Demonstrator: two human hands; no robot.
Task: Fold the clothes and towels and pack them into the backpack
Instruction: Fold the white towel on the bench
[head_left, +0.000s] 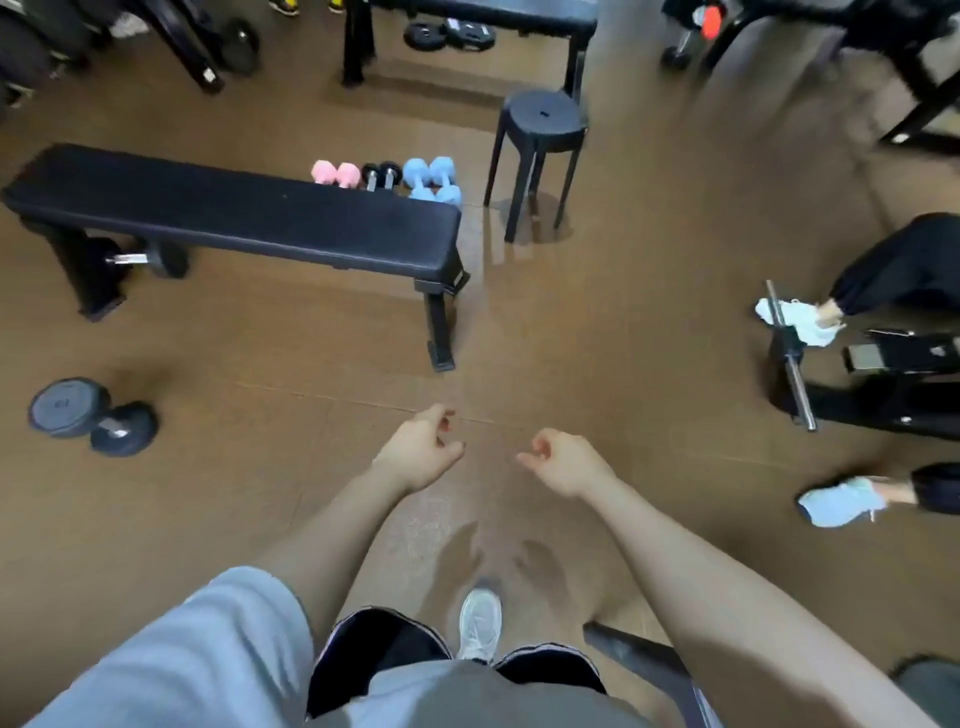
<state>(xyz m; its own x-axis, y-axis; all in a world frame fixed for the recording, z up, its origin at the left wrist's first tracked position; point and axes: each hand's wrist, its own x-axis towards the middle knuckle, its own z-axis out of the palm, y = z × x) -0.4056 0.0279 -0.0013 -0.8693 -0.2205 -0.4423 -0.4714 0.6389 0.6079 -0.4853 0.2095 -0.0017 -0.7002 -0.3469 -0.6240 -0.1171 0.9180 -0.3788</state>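
Observation:
Both my arms reach forward over a brown gym floor. My left hand (423, 449) hangs with fingers loosely curled and holds nothing. My right hand (563, 460) is the same, fingers loosely curled, nothing in it. The two hands are a short gap apart above bare floor. No clothes, towels or backpack show in this view. Below the hands I see my grey shirt, black shorts and one white shoe (480, 626).
A black flat bench (234, 218) stands ahead left, with pink, black and blue dumbbells (387, 176) behind it. A black stool (540, 150) is ahead. A dark dumbbell (93, 415) lies left. Another person's legs and light shoes (841, 501) are at right beside a black machine (878, 384).

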